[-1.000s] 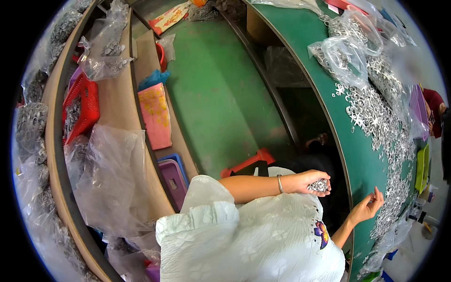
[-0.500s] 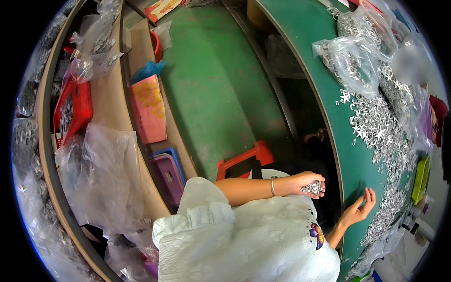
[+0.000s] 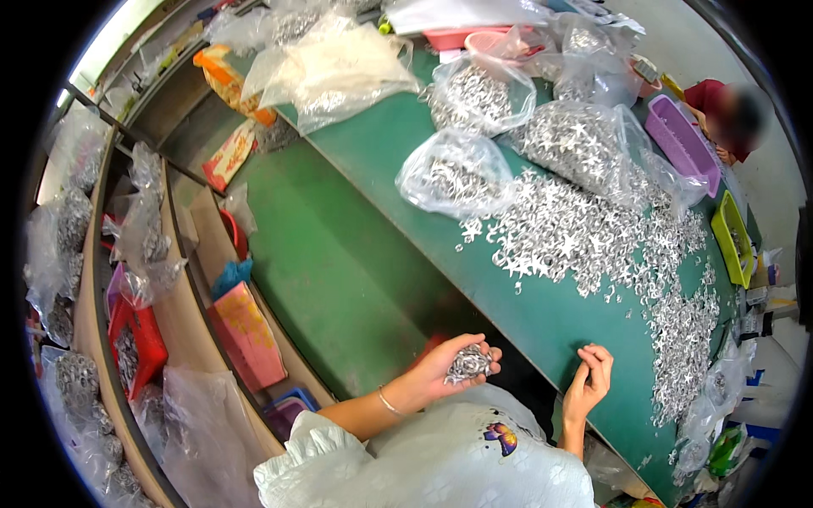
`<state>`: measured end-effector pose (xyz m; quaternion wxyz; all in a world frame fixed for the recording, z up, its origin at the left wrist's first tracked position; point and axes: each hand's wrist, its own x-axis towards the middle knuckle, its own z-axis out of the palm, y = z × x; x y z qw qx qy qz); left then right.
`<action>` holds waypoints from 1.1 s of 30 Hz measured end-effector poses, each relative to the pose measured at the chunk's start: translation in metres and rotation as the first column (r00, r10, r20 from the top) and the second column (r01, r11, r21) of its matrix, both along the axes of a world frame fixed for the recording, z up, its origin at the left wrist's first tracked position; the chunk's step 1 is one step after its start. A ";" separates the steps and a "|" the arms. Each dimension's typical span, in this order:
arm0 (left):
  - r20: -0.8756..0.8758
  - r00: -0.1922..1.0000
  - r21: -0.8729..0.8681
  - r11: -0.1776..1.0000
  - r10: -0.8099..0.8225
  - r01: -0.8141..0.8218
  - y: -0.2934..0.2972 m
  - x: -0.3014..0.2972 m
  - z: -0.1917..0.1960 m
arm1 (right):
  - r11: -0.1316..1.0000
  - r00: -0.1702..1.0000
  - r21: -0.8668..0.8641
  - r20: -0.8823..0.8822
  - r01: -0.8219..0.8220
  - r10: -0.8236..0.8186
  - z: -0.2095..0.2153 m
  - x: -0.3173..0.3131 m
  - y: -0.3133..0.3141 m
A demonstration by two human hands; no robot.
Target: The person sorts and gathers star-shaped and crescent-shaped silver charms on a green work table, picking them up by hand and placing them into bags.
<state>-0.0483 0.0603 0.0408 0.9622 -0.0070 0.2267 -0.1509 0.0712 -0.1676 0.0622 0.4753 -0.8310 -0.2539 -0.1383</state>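
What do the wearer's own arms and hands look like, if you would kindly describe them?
Both the left hand and the right hand are ungloved, and the forearms are bare. A slim, silver-coloured bangle circles the left wrist; none shows on the right. The visible left sleeve is pale and ruffled.

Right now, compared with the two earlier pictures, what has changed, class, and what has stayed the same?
The view has turned right, showing more of the green table. The right hand is farther from the loose silver pieces, its fingers more curled. No grasp or release shows. The left hand still cups a small metal heap; the red basket stays put.
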 end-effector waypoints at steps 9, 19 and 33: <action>0.181 0.897 0.169 0.885 0.404 -0.433 0.116 0.156 0.122 | 0.991 0.987 0.039 -0.112 0.124 -0.119 0.001 -0.001 -0.006; 0.233 0.534 0.758 0.192 0.813 -0.624 0.198 0.320 0.132 | 0.983 0.984 0.135 -0.148 0.121 -0.101 0.001 0.002 -0.001; 0.192 0.722 0.745 -0.380 -0.665 -0.549 0.010 0.219 0.106 | 0.999 0.978 -0.004 -0.205 -0.033 0.031 0.032 0.057 -0.036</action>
